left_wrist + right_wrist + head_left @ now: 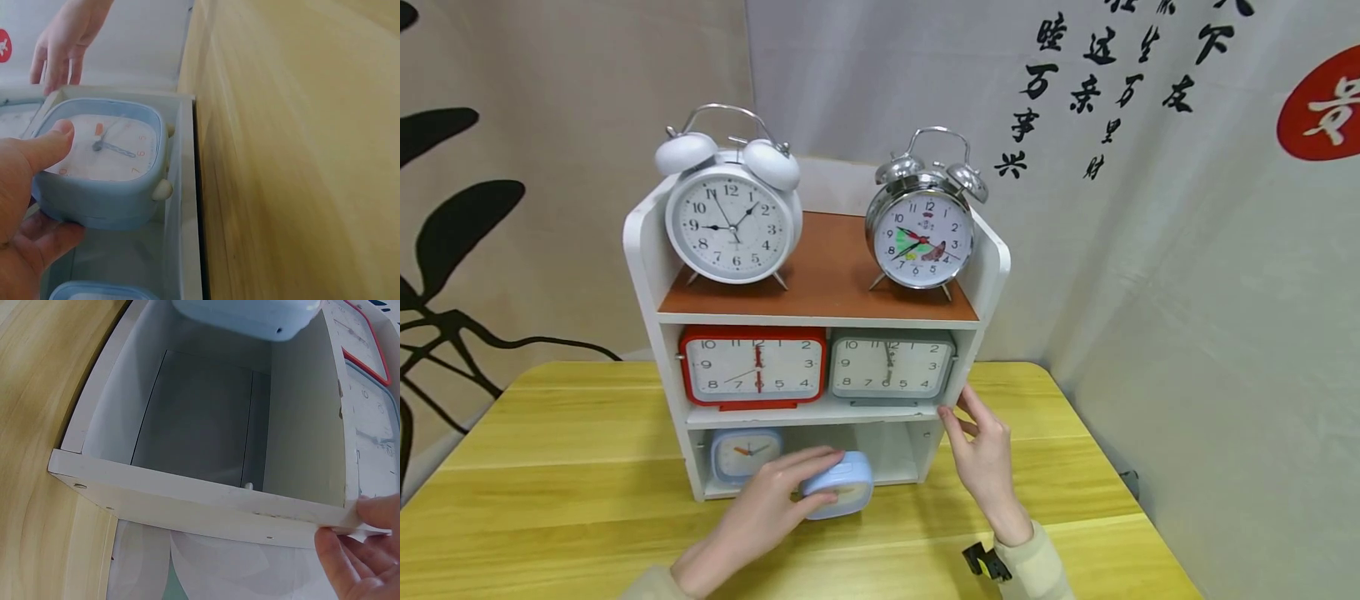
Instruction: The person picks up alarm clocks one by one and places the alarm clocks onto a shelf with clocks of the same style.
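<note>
A small light blue alarm clock (pixel 853 477) is gripped by my left hand (pixel 767 496), just in front of the bottom compartment of a white three-tier shelf (pixel 1000 262). In the left wrist view the thumb lies over the clock's face and the fingers are underneath. Two pale feet (pixel 162 190) stick out from its side. My right hand (pixel 985 454) pinches the front edge of the shelf's right side panel, near the middle board. A second blue clock (pixel 747 454) stands in the bottom compartment at the left, partly behind my left hand.
On the brown top board stand a white twin-bell clock (pixel 733 221) and a silver twin-bell clock (pixel 922 237). A red clock (pixel 754 367) and a grey-green clock (pixel 891 367) fill the middle tier. The shelf rests on a yellow wooden table (pixel 550 467), before a printed backdrop (pixel 1187 275).
</note>
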Demonstrator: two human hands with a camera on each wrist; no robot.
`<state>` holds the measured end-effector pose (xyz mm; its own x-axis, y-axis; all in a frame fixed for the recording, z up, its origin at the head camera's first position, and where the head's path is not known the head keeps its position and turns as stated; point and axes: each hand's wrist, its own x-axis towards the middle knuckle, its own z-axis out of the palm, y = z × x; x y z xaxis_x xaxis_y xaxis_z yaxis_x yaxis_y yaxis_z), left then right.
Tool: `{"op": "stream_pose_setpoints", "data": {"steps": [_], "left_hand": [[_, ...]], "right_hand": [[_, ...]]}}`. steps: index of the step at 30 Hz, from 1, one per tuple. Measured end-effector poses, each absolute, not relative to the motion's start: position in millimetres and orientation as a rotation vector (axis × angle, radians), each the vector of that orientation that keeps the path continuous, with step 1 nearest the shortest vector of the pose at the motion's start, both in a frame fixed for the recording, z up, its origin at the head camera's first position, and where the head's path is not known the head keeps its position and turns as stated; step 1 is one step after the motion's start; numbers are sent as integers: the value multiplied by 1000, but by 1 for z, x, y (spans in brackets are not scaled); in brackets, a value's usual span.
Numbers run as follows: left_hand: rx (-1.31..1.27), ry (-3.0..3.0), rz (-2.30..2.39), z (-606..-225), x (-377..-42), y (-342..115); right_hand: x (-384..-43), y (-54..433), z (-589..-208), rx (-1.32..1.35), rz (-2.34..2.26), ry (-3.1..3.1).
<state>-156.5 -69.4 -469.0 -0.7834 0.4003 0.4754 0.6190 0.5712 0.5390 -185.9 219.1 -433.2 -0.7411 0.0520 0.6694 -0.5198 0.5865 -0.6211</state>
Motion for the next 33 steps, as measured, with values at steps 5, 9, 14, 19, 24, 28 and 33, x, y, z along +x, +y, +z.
{"op": "stream_pose_setpoints", "data": {"steps": [5,9,14,19,24,28,33], "left_hand": [[-862,-2523,-1036,-468,-164,-60],[-881,-2515,-1035,-469,-171,-53],[-892,-2497,-1041,-470,-179,-46],[-891,-2506,-1048,-471,-184,-39],[-898,-2517,-1094,-472,-189,-35],[-878,-2546,-1121,-473,-192,-32],[-860,-2587,-1154,-472,-196,-30]], "right_hand": [[-186,220,-432,375,1130,-2166],[-187,221,-432,369,1133,-2162],[-187,220,-433,372,1138,-2157],[-187,220,-433,371,1147,-2158],[-188,220,-433,368,1152,-2162],[-188,220,-433,365,1154,-2165],[-188,220,-433,358,1160,-2166]]}}
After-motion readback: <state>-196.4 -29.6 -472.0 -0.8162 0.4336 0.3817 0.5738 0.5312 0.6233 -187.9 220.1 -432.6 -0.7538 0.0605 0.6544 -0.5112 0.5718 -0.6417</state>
